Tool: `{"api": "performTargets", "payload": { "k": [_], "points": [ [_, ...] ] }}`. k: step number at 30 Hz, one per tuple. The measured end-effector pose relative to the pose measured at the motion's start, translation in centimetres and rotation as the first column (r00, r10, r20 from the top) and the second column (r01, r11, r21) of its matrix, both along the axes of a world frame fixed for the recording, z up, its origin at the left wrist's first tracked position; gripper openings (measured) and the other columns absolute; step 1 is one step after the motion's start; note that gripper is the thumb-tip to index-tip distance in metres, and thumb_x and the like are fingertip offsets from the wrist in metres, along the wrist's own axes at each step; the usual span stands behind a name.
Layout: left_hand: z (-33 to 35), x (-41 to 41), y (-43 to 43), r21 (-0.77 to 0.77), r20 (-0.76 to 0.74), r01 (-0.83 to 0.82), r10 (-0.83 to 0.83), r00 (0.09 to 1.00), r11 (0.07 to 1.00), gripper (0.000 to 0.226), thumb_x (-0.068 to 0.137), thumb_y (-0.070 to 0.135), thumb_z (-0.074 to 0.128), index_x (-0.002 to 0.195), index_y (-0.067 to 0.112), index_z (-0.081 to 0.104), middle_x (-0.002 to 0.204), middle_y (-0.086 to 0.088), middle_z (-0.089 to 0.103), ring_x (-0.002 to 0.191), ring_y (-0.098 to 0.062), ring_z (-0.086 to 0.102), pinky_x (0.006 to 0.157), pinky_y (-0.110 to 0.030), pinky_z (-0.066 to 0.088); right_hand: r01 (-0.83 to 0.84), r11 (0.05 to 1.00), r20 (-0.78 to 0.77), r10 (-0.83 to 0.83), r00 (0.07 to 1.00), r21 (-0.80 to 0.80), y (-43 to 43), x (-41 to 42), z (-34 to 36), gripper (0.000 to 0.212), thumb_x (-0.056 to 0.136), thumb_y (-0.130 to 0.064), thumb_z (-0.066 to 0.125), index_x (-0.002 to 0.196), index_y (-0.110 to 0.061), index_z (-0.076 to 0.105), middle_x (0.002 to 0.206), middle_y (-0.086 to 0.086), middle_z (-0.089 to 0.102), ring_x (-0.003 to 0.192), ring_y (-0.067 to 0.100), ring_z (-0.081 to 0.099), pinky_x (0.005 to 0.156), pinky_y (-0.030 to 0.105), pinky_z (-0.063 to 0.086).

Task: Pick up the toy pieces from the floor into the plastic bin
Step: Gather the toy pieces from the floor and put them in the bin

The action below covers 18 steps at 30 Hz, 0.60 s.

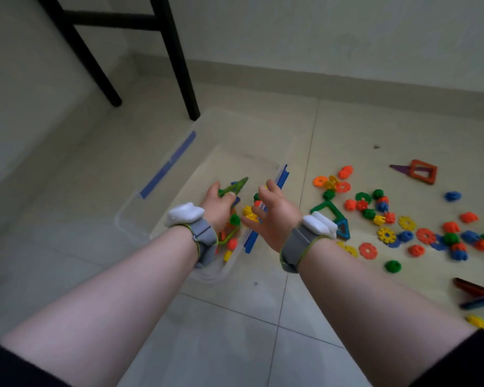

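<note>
Progress: An early stage is judged; only a few small pieces (pixel 248 210) are seen inside the plastic bin (pixel 123 219), at its near end.
Remaining: Most of the toy pieces (pixel 425 236) are left scattered on the floor (pixel 235 331) to the right of the bin. Among them are many gear-like discs, a green open frame (pixel 330 209) just right of the bin and an orange square frame (pixel 424 171) farther off. More pieces are cut off at the near right edge.
Bin position: The clear bin is set on the tiles at the centre, with its far corner close to a black chair leg (pixel 183 79).
Left hand: The left hand (pixel 218 205) is held over the bin. A green triangle piece (pixel 235 187) is pinched between thumb and fingers and not yet dropped.
Right hand: The right hand (pixel 274 216) is held over the bin's right side, with fingers spread and nothing held.
Arm pose: Both bare forearms are stretched forward and slightly inward, and 1 grey wristband (pixel 204 236) is worn on each wrist.
Next step: Release of the triangle is judged likely, then a reach to the right for more.
</note>
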<state>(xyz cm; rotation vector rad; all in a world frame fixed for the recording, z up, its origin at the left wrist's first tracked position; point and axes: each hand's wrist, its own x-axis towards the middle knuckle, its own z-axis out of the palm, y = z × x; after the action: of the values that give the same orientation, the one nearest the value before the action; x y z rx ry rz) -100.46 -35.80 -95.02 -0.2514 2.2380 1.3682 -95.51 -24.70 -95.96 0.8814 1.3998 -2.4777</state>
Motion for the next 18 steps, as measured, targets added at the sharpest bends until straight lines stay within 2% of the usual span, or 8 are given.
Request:
{"api": "performTargets", "payload": {
  "k": [1,3,4,7,11,14,16,18],
  "points": [
    [-0.1,-0.1,0.5,-0.083,-0.096,0.046,-0.054,0.994,0.995,0.057,0.095,0.025,0.043,0.148,0.023,0.021,0.149,-0.012,0.036,0.132,-0.030,0.041,0.110,-0.034,0.033,-0.068,0.995,-0.048,0.072,0.996,0.070,0.2,0.3,-0.4,0.033,0.091,0.000,0.052,0.100,-0.031,0.051,0.128,-0.003,0.030,0.107,0.026,0.049,0.090,0.028,0.045],
    [-0.2,0.1,1.9,-0.101,-0.176,0.106,-0.123,0.977,0.989,0.059,0.095,0.023,0.043,0.148,0.027,0.017,0.151,-0.011,0.032,0.135,-0.027,0.038,0.112,-0.032,0.031,0.006,0.997,-0.130,-0.016,0.991,-0.077,1.1,0.8,-0.8,0.035,0.095,0.003,0.041,0.129,-0.010,0.041,0.151,0.010,0.023,0.135,0.034,0.036,0.086,0.035,0.052],
    [-0.4,0.2,2.6,-0.094,-0.214,0.124,-0.142,0.966,0.988,0.059,0.095,0.021,0.042,0.148,0.027,0.018,0.152,-0.010,0.031,0.136,-0.024,0.036,0.109,-0.027,0.031,0.070,0.983,-0.130,-0.093,0.987,-0.167,1.7,0.8,-0.6,0.042,0.096,0.002,0.039,0.136,-0.010,0.035,0.148,0.013,0.028,0.137,0.035,0.034,0.080,0.035,0.055],
    [-0.5,1.2,4.7,-0.166,-0.362,0.154,-0.205,0.909,0.974,0.057,0.092,0.017,0.043,0.145,0.028,0.027,0.150,-0.003,0.034,0.134,-0.020,0.037,0.088,-0.006,0.023,0.193,0.965,-0.108,-0.214,0.971,-0.179,3.7,1.4,0.1,0.041,0.096,-0.010,0.043,0.134,-0.025,0.040,0.126,0.006,0.050,0.121,0.030,0.053,0.074,0.036,0.057],
    [-0.5,3.5,6.2,-0.251,-0.475,0.293,-0.381,0.793,0.923,0.051,0.088,0.009,0.050,0.137,0.019,0.042,0.138,-0.007,0.045,0.124,-0.022,0.048,0.101,-0.024,0.037,0.205,0.941,-0.068,-0.194,0.979,0.268,8.6,6.1,-2.0,0.038,0.094,-0.011,0.047,0.130,-0.025,0.048,0.121,0.004,0.054,0.093,0.017,0.058,0.072,0.032,0.056],
    [-2.7,6.7,6.7,-0.441,-0.358,0.422,-0.586,0.726,0.792,0.054,0.086,0.010,0.055,0.137,0.017,0.041,0.136,-0.011,0.045,0.124,-0.028,0.047,0.103,-0.033,0.040,-0.015,0.674,0.112,-0.101,0.989,0.739,12.7,12.7,-5.7,0.040,0.090,-0.017,0.053,0.129,-0.027,0.050,0.127,0.008,0.055,0.101,0.021,0.058,0.087,0.040,0.051],
    [-4.9,8.6,6.5,-0.559,-0.134,0.486,-0.651,0.747,0.672,0.064,0.086,0.021,0.059,0.143,0.020,0.031,0.143,-0.013,0.038,0.128,-0.031,0.043,0.105,-0.035,0.037,-0.271,0.508,0.328,-0.026,0.944,0.818,14.6,17.2,-8.0,0.048,0.087,-0.028,0.060,0.133,-0.027,0.047,0.133,0.012,0.048,0.115,0.031,0.053,0.098,0.042,0.045],
    [-7.3,10.3,6.6,-0.609,0.084,0.548,-0.641,0.763,0.573,0.079,0.084,0.032,0.063,0.147,0.025,0.017,0.146,-0.014,0.028,0.129,-0.035,0.040,0.106,-0.039,0.037,-0.439,0.426,0.491,-0.014,0.871,0.791,15.3,21.0,-9.7,0.064,0.080,-0.037,0.067,0.137,-0.025,0.043,0.136,0.015,0.041,0.119,0.036,0.048,0.102,0.040,0.041]
  ]
}}
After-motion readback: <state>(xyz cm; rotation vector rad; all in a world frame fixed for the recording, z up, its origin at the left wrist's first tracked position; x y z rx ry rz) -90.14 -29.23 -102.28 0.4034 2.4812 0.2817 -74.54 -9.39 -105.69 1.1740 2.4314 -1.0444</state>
